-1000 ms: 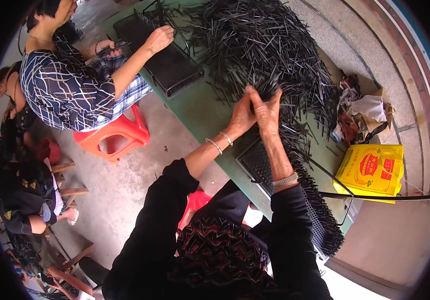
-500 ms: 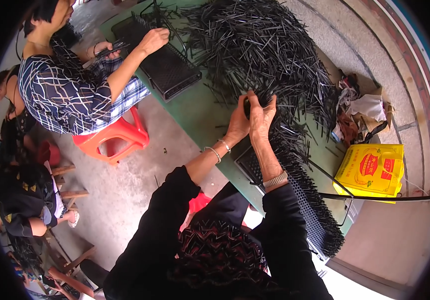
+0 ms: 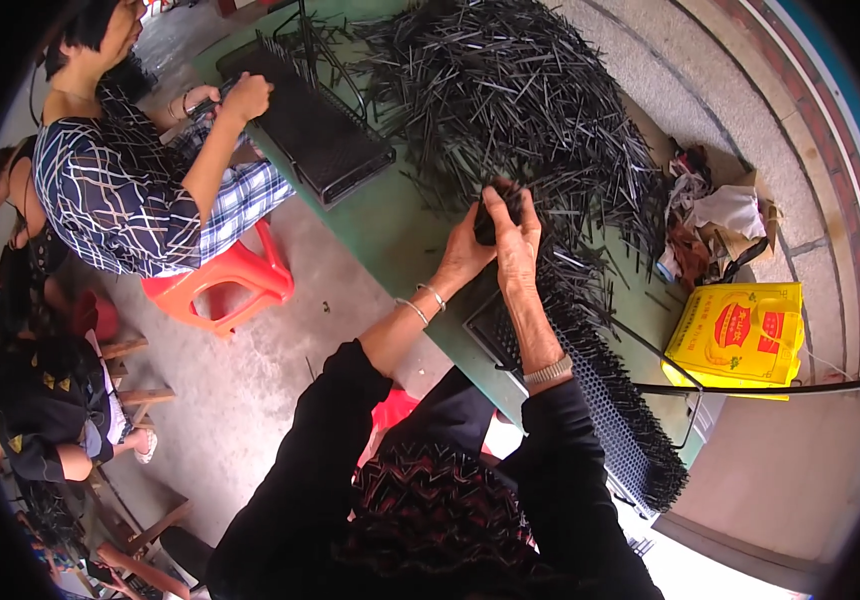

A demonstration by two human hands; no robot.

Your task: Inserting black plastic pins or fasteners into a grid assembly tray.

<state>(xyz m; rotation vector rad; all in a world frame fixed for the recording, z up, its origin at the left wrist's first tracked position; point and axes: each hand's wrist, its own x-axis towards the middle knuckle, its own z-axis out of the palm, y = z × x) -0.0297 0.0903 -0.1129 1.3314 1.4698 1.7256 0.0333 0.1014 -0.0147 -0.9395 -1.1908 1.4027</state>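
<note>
Close together over the green table (image 3: pixel 375 215), my left hand (image 3: pixel 466 248) and my right hand (image 3: pixel 516 238) are closed around a bundle of thin black sticks (image 3: pixel 500 212). The fingers of both hands wrap it, and most of the bundle is hidden between them. Just beyond lies a large loose heap of the same black sticks (image 3: pixel 520 90). Below my right forearm runs a long black rack with rows of holes (image 3: pixel 605 410), with many sticks standing upright along its right side.
At the left a co-worker sits on a red plastic stool (image 3: pixel 220 290), hands near a second black rack (image 3: pixel 315 140). A yellow bag (image 3: pixel 735 335) and crumpled wrappings (image 3: pixel 720 220) lie right of the table. A black metal rod (image 3: pixel 770 389) crosses at the right.
Both my hands have shifted slightly left with the bundle, which shows more between them. The co-worker's raised hand has drawn back from the far rack toward their other hand.
</note>
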